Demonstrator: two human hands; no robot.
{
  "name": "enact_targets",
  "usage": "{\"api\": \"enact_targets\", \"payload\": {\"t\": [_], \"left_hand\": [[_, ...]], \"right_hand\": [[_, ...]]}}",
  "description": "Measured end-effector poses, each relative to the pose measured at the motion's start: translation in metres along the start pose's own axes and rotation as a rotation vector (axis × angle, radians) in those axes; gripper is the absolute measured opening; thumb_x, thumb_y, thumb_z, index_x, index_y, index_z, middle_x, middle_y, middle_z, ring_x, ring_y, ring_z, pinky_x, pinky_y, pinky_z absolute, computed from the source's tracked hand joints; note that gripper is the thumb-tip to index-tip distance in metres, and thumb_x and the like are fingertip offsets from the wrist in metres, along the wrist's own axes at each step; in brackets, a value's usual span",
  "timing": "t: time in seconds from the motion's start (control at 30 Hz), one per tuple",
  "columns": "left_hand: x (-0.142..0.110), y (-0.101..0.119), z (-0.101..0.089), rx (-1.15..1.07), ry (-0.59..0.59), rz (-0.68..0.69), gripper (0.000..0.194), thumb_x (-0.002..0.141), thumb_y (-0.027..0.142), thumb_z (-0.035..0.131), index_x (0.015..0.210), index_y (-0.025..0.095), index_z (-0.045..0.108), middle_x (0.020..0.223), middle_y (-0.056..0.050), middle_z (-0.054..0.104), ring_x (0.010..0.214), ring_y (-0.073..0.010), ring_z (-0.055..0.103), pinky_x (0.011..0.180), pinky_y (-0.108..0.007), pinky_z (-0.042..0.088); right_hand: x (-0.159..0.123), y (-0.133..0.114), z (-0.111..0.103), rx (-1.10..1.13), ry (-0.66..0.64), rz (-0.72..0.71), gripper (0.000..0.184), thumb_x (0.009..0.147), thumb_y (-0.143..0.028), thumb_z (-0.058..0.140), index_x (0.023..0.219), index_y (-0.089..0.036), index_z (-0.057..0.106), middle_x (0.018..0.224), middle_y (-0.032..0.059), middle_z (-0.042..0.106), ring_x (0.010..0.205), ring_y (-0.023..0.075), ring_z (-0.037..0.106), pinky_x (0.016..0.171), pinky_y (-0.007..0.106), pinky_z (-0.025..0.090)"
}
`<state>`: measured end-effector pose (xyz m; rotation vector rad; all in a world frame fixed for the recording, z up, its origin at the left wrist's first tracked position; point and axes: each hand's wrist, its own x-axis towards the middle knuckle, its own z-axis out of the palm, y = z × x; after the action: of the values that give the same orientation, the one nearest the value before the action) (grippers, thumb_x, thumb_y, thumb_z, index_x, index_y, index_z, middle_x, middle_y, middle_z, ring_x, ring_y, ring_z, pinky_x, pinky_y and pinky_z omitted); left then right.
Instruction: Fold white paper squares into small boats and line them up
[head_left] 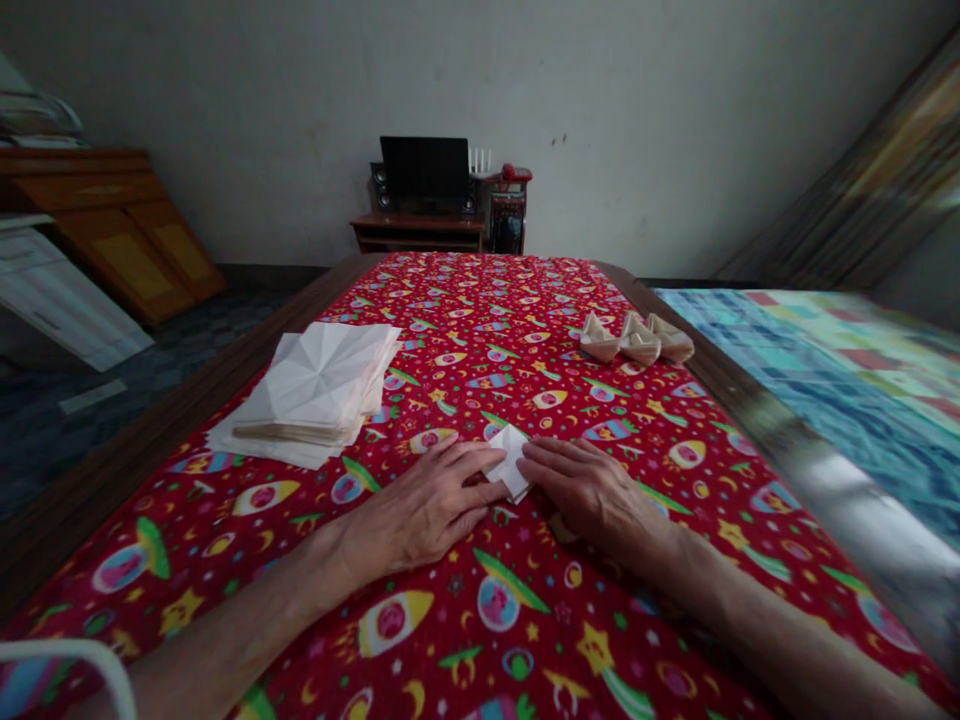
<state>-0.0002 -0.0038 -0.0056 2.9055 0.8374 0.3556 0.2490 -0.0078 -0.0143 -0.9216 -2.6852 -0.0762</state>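
A small white piece of folded paper (511, 462) lies on the red patterned tablecloth, roughly diamond-shaped with layered edges. My left hand (439, 500) holds its left side, fingertips on the edge. From the other side my right hand (592, 490) grips the right edge, its fingers close together and its thumb mostly hidden. To the left is a stack of creased white paper sheets (315, 375). Several folded paper pieces (640, 340) with pointed corners stand in a row at the right, farther off.
The tablecloth (487, 600) covers a long dark wooden table. Beyond its far end a monitor (425, 170) stands on a small desk. A bed (840, 380) runs along the right side; cabinets (127, 230) are at the left. A white curved object (82, 655) shows at lower left.
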Motion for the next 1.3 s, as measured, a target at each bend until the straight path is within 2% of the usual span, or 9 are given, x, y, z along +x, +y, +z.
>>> {"api": "enact_targets", "payload": {"t": [0.13, 0.23, 0.37, 0.5, 0.67, 0.77, 0.9, 1.1, 1.3], "left_hand": [[-0.001, -0.008, -0.001, -0.03, 0.004, 0.03, 0.035, 0.091, 0.02, 0.048, 0.124, 0.031, 0.054, 0.135, -0.005, 0.049, 0.123, -0.0238, 0.046, 0.108, -0.051, 0.029], [0.0, -0.017, 0.005, -0.1, 0.118, 0.035, 0.03, 0.092, 0.02, 0.049, 0.12, 0.025, 0.056, 0.124, -0.005, 0.058, 0.114, -0.0195, 0.053, 0.106, -0.044, 0.034], [0.007, -0.026, 0.016, -0.2, 0.273, 0.031, 0.023, 0.09, 0.02, 0.054, 0.112, 0.018, 0.06, 0.11, -0.006, 0.063, 0.105, -0.0164, 0.055, 0.093, -0.031, 0.046], [0.014, -0.028, 0.022, -0.254, 0.332, -0.007, 0.012, 0.089, 0.019, 0.055, 0.097, 0.018, 0.064, 0.097, -0.005, 0.063, 0.092, -0.0158, 0.058, 0.082, -0.029, 0.048], [0.018, -0.029, 0.024, -0.322, 0.373, -0.073, 0.011, 0.09, 0.02, 0.053, 0.086, 0.016, 0.062, 0.088, -0.004, 0.061, 0.085, -0.0149, 0.057, 0.076, -0.027, 0.047], [0.021, -0.029, 0.026, -0.315, 0.387, -0.16, 0.013, 0.09, 0.02, 0.053, 0.08, 0.016, 0.06, 0.083, -0.002, 0.058, 0.082, -0.0147, 0.055, 0.075, -0.027, 0.045], [0.026, -0.027, 0.028, -0.259, 0.364, -0.293, 0.018, 0.09, 0.024, 0.052, 0.074, 0.017, 0.056, 0.082, -0.001, 0.054, 0.08, -0.0148, 0.053, 0.073, -0.028, 0.044], [0.029, -0.021, 0.028, -0.106, 0.316, -0.306, 0.021, 0.093, 0.023, 0.044, 0.075, 0.017, 0.052, 0.084, -0.002, 0.051, 0.082, -0.0165, 0.05, 0.075, -0.03, 0.044], [0.033, -0.017, 0.029, 0.034, 0.283, -0.33, 0.021, 0.093, 0.021, 0.041, 0.075, 0.017, 0.05, 0.084, -0.005, 0.049, 0.083, -0.0192, 0.049, 0.076, -0.034, 0.045]], "right_hand": [[0.003, -0.005, -0.006, -0.024, 0.014, -0.027, 0.032, 0.086, -0.015, 0.052, 0.118, -0.014, 0.055, 0.121, 0.0128, 0.06, 0.112, 0.0258, 0.054, 0.089, 0.041, 0.045], [0.003, -0.006, -0.007, -0.025, 0.014, -0.015, 0.026, 0.087, -0.017, 0.052, 0.111, -0.013, 0.058, 0.112, 0.0124, 0.064, 0.102, 0.0251, 0.056, 0.084, 0.039, 0.045], [0.001, -0.001, -0.002, 0.069, 0.038, 0.074, 0.018, 0.087, -0.012, 0.05, 0.098, -0.017, 0.063, 0.097, 0.0084, 0.064, 0.085, 0.0189, 0.057, 0.074, 0.032, 0.045], [0.001, 0.004, 0.005, 0.242, 0.121, 0.182, 0.02, 0.088, -0.013, 0.047, 0.094, -0.021, 0.065, 0.092, 0.0054, 0.062, 0.077, 0.0143, 0.057, 0.066, 0.025, 0.044], [0.003, 0.004, 0.007, 0.342, 0.172, 0.272, 0.017, 0.09, -0.023, 0.048, 0.088, -0.02, 0.064, 0.086, 0.0057, 0.063, 0.073, 0.0144, 0.058, 0.062, 0.024, 0.045], [0.003, 0.004, 0.01, 0.277, 0.202, 0.327, 0.019, 0.091, -0.031, 0.047, 0.09, -0.021, 0.063, 0.084, 0.0062, 0.063, 0.073, 0.0164, 0.059, 0.062, 0.026, 0.046], [0.003, 0.003, 0.014, 0.171, 0.208, 0.354, 0.02, 0.092, -0.031, 0.044, 0.094, -0.022, 0.061, 0.082, 0.0059, 0.063, 0.073, 0.0174, 0.059, 0.065, 0.028, 0.046], [0.003, 0.004, 0.022, -0.042, 0.225, 0.35, 0.022, 0.094, -0.032, 0.04, 0.092, -0.019, 0.058, 0.084, 0.0075, 0.063, 0.077, 0.0171, 0.059, 0.071, 0.029, 0.044], [0.001, 0.013, 0.033, -0.205, 0.212, 0.284, 0.023, 0.095, -0.032, 0.038, 0.097, -0.018, 0.056, 0.096, 0.0098, 0.063, 0.089, 0.0188, 0.057, 0.076, 0.03, 0.04]]}}
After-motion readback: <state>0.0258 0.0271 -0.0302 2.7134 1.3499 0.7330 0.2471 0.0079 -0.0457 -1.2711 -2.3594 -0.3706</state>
